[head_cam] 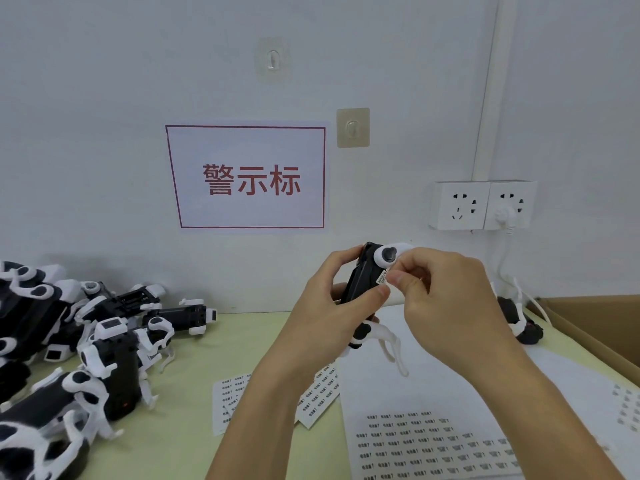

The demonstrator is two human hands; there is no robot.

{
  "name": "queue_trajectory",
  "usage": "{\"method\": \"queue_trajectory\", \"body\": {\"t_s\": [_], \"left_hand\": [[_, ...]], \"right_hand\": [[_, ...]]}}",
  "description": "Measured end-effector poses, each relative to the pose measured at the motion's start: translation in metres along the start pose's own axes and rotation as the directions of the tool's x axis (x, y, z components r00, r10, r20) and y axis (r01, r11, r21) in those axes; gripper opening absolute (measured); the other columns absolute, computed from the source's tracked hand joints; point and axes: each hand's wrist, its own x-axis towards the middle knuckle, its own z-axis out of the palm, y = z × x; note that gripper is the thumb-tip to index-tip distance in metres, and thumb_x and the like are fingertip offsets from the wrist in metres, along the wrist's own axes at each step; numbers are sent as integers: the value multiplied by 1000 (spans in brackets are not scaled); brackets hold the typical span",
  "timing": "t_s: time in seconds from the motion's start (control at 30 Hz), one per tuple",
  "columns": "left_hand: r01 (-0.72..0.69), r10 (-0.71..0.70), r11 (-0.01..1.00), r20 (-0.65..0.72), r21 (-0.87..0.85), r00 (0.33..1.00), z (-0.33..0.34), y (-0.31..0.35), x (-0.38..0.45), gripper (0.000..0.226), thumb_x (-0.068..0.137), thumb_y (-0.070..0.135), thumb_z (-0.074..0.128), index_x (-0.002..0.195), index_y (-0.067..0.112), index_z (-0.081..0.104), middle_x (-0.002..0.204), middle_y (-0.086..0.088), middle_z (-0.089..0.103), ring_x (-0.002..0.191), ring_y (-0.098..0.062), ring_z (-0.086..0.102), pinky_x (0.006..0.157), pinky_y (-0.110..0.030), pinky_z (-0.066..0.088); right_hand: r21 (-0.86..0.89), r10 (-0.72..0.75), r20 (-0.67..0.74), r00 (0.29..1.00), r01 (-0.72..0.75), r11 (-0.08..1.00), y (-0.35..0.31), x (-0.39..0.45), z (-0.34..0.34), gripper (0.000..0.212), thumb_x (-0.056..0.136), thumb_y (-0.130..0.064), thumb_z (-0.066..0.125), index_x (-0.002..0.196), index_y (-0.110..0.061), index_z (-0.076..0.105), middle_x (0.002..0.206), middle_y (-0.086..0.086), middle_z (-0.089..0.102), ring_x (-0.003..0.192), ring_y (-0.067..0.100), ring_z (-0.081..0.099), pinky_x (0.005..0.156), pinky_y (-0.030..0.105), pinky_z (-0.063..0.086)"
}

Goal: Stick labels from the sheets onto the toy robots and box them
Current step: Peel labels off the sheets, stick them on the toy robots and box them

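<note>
My left hand (325, 303) grips a black-and-white toy robot (360, 289), held upright above the table with its white legs hanging down. My right hand (446, 299) pinches a small white label (382, 278) against the robot's black side, just below its round white joint. Label sheets lie on the table below: a large one (426, 441) under my right forearm and smaller ones (232, 396) under my left forearm. A pile of several more toy robots (79, 344) lies at the left.
An open cardboard box (595, 323) stands at the right edge. Another toy robot (519, 320) lies beside it near the wall, under a white cable from the wall sockets (481, 205). A red-framed sign (247, 176) hangs on the wall.
</note>
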Motion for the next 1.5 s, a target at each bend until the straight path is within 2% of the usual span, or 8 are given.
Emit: {"method": "queue_trajectory", "body": {"t_s": [0.23,0.33,0.43,0.63,0.97,1.27,1.5], "left_hand": [[-5,5,1000,-17,-5,1000,-1,1,-1,40,92,29,69,121,56,57,98,-6,74,74,-17,68,58,-17,50],[-4,4,1000,-27,7,1000,-2,1,-1,41,92,29,69,121,56,56,97,-4,74,74,-17,69,55,-14,49],[-1,1,1000,-40,20,999,-2,1,-1,42,92,28,69,121,56,56,95,-1,75,77,-21,71,54,-13,48],[5,-4,1000,-47,24,999,-2,2,-1,42,92,29,69,121,56,57,95,-2,74,74,-16,70,53,-13,46],[7,-6,999,-44,32,999,-3,2,-1,41,93,28,69,124,53,56,96,-5,74,73,-15,69,51,-13,45],[7,-7,1000,-41,13,999,-5,3,-1,38,94,33,67,124,54,57,97,-15,71,70,-19,63,53,-15,48],[3,-3,1000,-48,14,999,-6,3,-1,39,95,27,66,125,50,57,97,-15,72,70,-17,64,54,-16,49]], "right_hand": [[-48,0,22,1000,1,999,1,2,1,26,94,-21,63,69,-28,62,51,-15,52,51,10,45,54,32,39],[-52,2,27,1000,-1,999,1,2,0,26,95,-22,62,70,-29,62,54,-11,53,55,11,48,57,35,44],[-51,10,32,999,-8,999,1,1,0,26,95,-22,62,70,-29,62,54,-12,51,55,10,47,56,35,43],[-45,20,32,999,-19,999,0,2,1,27,94,-24,63,68,-30,62,52,-12,50,52,9,46,54,32,38],[-40,22,0,1000,-22,999,-1,0,6,28,94,-24,63,68,-30,61,56,-12,53,55,11,46,56,36,43],[-37,-5,-52,999,3,999,-2,-2,10,32,95,-25,63,67,-37,56,59,-14,53,58,9,49,56,37,45],[-33,-5,-73,997,2,999,-3,-5,13,23,95,-23,63,73,-29,63,57,-13,52,55,9,46,53,34,39]]}}
